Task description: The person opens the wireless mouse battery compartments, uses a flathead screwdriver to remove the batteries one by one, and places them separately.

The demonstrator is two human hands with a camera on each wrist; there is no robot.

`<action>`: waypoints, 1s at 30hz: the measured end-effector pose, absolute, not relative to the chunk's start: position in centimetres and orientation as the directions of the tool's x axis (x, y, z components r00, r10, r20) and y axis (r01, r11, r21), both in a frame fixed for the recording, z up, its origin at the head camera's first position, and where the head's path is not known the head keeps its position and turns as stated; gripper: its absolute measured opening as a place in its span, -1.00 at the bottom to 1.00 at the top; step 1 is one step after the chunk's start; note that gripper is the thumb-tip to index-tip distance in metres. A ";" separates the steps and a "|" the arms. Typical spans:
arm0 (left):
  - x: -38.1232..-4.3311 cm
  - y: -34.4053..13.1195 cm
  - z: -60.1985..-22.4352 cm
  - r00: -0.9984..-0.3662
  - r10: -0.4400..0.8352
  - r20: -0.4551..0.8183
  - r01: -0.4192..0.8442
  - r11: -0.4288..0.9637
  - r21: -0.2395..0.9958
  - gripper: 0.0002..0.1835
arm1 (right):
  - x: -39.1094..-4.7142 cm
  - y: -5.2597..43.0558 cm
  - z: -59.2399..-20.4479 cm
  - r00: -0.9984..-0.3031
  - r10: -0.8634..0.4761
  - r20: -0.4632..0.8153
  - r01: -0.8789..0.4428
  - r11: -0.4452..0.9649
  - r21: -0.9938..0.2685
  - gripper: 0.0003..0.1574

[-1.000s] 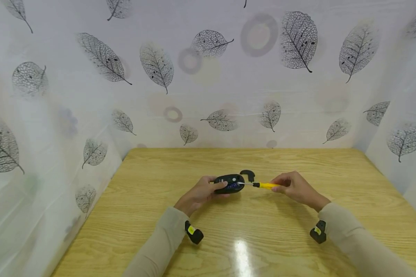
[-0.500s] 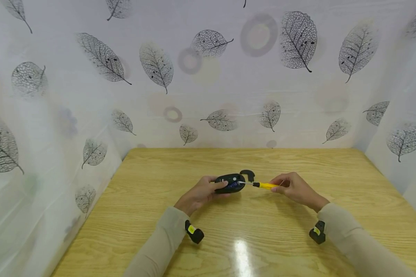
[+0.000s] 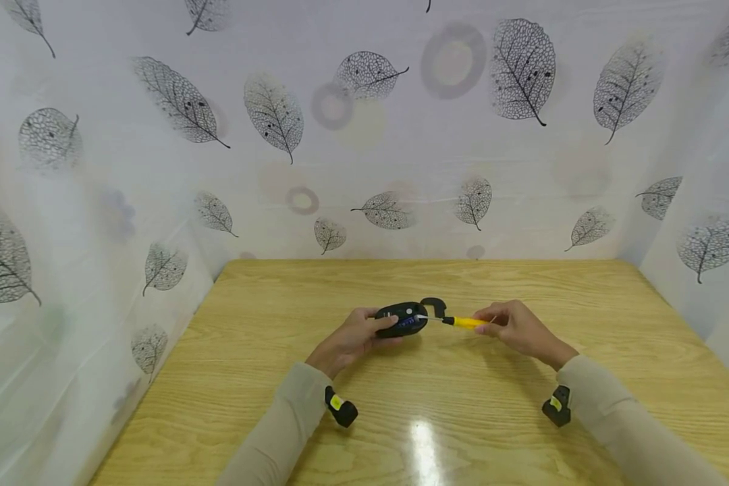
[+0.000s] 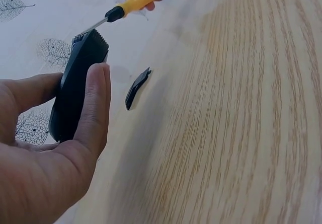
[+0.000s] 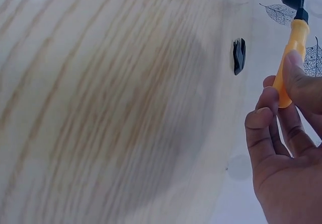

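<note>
My left hand (image 3: 351, 337) holds a black oval computer mouse (image 3: 401, 329) just above the table, thumb on its upturned underside. An open recess there shows something blue-purple, possibly a battery. Between thumb and fingers, my right hand (image 3: 519, 329) pinches the yellow handle of a screwdriver (image 3: 469, 322). The metal shaft reaches left, and its tip meets the recess at the mouse's right end; exact contact is hard to tell. Behind them lies a curved black cover (image 3: 440, 308), also visible as a thin black piece (image 4: 137, 89) in the left wrist view.
A wood-grain table (image 3: 316, 283) spreads under both hands. A white curtain (image 3: 376, 162) with a leaf print hangs behind and along the sides. Black wrist cameras sit on both sleeves.
The mouse has tilted a little and shifted very slightly up, and the screwdriver has risen slightly with it. Both hands keep their hold, and the black cover stays where it was.
</note>
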State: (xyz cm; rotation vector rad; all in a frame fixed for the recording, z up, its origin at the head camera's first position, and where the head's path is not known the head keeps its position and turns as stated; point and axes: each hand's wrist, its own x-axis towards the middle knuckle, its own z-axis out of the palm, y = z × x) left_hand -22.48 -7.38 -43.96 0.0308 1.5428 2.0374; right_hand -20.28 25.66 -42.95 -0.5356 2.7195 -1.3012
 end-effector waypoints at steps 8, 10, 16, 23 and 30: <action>-22.6 -7.5 -44.3 -0.839 0.441 -0.320 -0.418 -0.144 0.897 -0.39 | -20.2 26.4 -42.3 -0.950 -0.297 0.100 -0.272 0.625 -0.732 -0.67; -22.5 -7.6 -44.4 -0.839 0.441 -0.319 -0.416 -0.141 0.898 -0.39 | -20.3 26.6 -42.1 -0.952 -0.285 0.113 -0.278 0.643 -0.713 -0.68; -22.5 -7.8 -44.4 -0.837 0.450 -0.311 -0.408 -0.136 0.903 -0.39 | -20.3 27.2 -41.7 -0.959 -0.256 0.119 -0.261 0.644 -0.719 -0.66; -22.4 -7.8 -44.4 -0.836 0.453 -0.309 -0.407 -0.136 0.903 -0.40 | -20.4 28.0 -41.7 -0.971 -0.224 0.086 -0.217 0.666 -0.714 -0.63; -22.3 -8.0 -44.2 -0.838 0.447 -0.314 -0.410 -0.135 0.902 -0.42 | -20.2 28.5 -41.1 -0.973 -0.224 0.047 -0.193 0.690 -0.697 -0.55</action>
